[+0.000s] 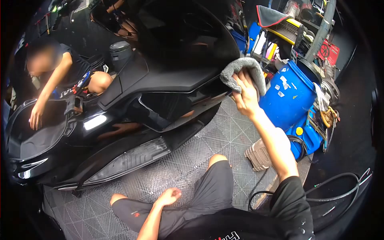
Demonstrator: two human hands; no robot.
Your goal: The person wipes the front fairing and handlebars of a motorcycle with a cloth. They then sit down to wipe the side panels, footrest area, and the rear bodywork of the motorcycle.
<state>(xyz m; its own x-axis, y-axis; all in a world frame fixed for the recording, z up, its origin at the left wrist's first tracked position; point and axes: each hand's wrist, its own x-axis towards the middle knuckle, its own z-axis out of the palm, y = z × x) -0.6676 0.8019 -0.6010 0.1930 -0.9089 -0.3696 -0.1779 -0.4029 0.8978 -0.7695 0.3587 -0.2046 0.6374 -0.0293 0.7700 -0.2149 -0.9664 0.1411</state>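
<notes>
My right hand (245,93) is raised at the end of an outstretched arm, its fingers pressed into a thick grey microfibre cloth (241,64). The cloth is folded over and overlaps the tail end of a glossy black scooter (176,74). Low over my lap, my left hand (169,197) has its fingers curled in, with nothing showing in them. It is nearest to my dark shorts (212,188). The scooter's ribbed footboard (136,158) lies beyond that hand.
Across the scooter, another person (66,66) crouches with a hand on its front section. A blue barrel (286,96) stands at right, near a brown box-like object (259,156) and a black hose (338,198). Patterned grey floor tiles (176,176) lie beneath. Cluttered shelves fill the back right.
</notes>
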